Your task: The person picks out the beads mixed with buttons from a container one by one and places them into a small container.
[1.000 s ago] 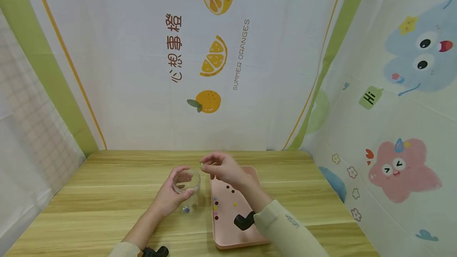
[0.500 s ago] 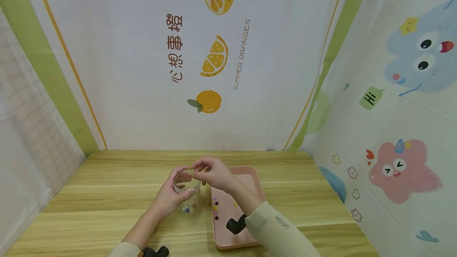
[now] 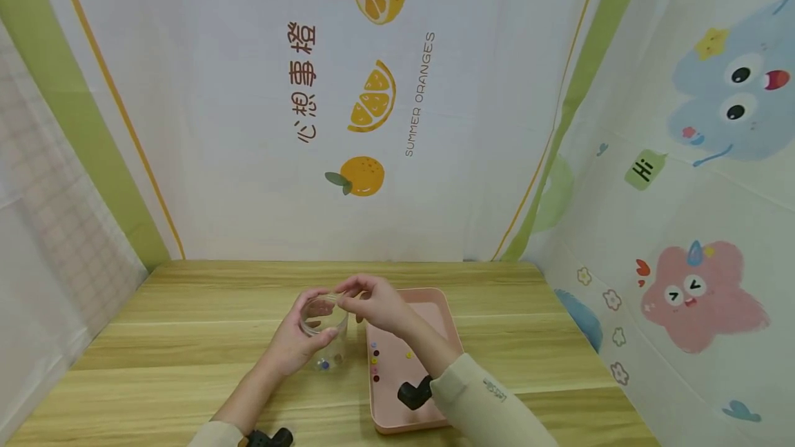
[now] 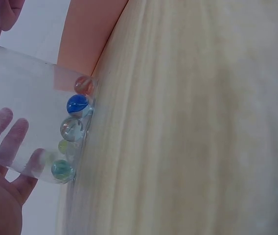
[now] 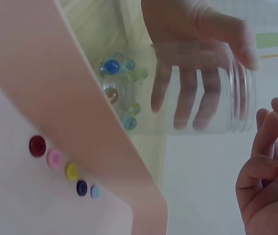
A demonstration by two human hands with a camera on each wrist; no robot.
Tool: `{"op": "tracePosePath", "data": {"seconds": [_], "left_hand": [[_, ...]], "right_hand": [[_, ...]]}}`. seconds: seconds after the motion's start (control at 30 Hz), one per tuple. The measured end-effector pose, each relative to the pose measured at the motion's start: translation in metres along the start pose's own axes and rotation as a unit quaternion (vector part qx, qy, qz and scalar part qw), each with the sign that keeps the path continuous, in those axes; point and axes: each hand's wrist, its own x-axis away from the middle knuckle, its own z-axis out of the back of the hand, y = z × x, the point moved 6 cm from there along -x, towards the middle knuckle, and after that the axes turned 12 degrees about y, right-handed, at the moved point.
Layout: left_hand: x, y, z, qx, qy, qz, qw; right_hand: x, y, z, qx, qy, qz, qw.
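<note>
My left hand (image 3: 297, 345) grips a clear plastic jar (image 3: 336, 346) round its side, thumb near the open rim. Several glass marbles lie at the bottom, among them a blue marble (image 5: 111, 66), a reddish marble (image 4: 83, 85) and a teal marble (image 4: 62, 170). A yellow-green marble (image 5: 141, 74) looks blurred inside the jar. Over the far right of the rim is my right hand (image 3: 375, 305), thumb and fingertips close to the mouth. In the right wrist view its fingers bend loosely and nothing shows between them.
Right of the jar lies a pink tray (image 3: 444, 309), its near wall beside the jar base. Along its left side runs a row of buttons, with a dark red button (image 5: 37, 146) and a yellow button (image 5: 71, 171). The wooden table (image 3: 205, 336) ends at a printed curtain.
My right hand has moved left from above the tray to the jar's mouth. The green marble between its fingers is let go into the jar. My left hand stays on the jar.
</note>
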Motion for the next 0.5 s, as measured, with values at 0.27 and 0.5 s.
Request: {"op": "tracePosePath", "data": {"seconds": [0.27,0.5], "left_hand": [[0.003,0.003,0.001,0.003,0.001,-0.008,1.0000],[0.005,0.002,0.004,-0.011,-0.003,-0.006,0.9999]], "right_hand": [[0.005,0.011,0.019,0.003,0.009,-0.003,1.0000],[0.016,0.014,0.034,0.019,0.023,-0.027,0.9992]]}}
